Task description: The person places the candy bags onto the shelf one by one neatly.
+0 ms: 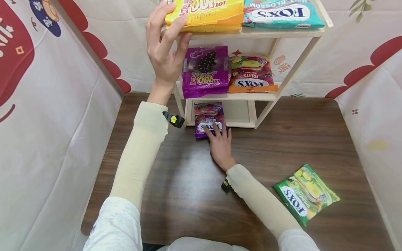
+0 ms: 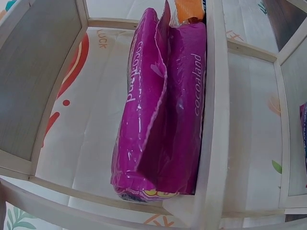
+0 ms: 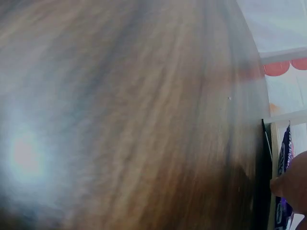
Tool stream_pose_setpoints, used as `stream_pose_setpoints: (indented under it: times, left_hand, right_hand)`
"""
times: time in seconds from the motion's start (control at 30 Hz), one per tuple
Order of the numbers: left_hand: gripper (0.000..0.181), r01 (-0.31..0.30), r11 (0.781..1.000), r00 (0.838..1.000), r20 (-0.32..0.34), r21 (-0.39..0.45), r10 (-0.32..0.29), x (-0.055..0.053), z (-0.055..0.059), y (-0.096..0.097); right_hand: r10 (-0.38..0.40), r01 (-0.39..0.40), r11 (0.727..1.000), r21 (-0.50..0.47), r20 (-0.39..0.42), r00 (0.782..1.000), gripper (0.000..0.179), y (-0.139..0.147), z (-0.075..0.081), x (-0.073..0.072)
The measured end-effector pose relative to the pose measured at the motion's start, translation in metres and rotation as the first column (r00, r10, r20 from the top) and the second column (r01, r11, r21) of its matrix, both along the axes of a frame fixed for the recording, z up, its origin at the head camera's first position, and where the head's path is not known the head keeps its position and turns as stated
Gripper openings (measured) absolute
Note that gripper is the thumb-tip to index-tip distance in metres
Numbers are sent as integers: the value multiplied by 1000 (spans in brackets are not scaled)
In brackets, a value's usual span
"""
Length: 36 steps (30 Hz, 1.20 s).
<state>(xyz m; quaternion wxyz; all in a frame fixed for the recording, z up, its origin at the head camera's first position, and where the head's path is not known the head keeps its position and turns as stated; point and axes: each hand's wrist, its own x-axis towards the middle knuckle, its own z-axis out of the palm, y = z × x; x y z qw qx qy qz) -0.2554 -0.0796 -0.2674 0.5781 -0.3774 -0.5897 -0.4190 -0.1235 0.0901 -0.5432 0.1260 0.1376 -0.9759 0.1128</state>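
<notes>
My left hand (image 1: pixel 166 52) is up at the left front corner of the wooden rack's top shelf (image 1: pixel 216 35). Its fingers lie over the edge beside a yellow candy bag (image 1: pixel 210 15), and the thumb sits below the board, so it grips the shelf there. Lower down, my right hand (image 1: pixel 221 144) rests spread fingers on the near end of a purple Fox's Berries candy bag (image 1: pixel 208 113). That bag lies on the bottom shelf (image 1: pixel 235 111), its near end overhanging the front rail. In the right wrist view, part of the hand (image 3: pixel 293 184) overlaps the purple bag (image 3: pixel 284 158).
Purple Lot 100 bags (image 2: pixel 184 96) stand on the middle shelf, beside a red-orange Fox's Fruits bag (image 1: pixel 252 75). A teal Fox's bag (image 1: pixel 282 14) is at top right. One green Fox's bag (image 1: pixel 306 195) lies on the brown table (image 1: pixel 176 195), right of my right forearm.
</notes>
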Motion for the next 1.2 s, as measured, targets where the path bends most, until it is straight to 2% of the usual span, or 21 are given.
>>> stream_pose_setpoints:
  times: [0.1,0.37,0.6,0.9,1.2]
  left_hand:
    - [45,1,1000,1000,1,-5,-1,-1,1,0]
    - [44,11,1000,1000,4,-8,-11,-1,1,-1]
    - [44,8,1000,1000,3,-7,-8,-2,-1,-2]
    - [44,9,1000,1000,10,-6,-9,-3,-2,-2]
    - [45,16,1000,1000,16,-5,-16,-3,-3,-1]
  right_hand:
    - [-35,34,999,35,37,999,49,-3,2,-2]
    - [21,-23,999,45,51,998,48,-10,6,-15]
    - [8,-14,998,61,94,996,45,-20,9,-26]
    - [-24,15,996,86,101,995,45,-27,10,-40]
    - [-37,14,994,105,224,974,49,-28,13,-51]
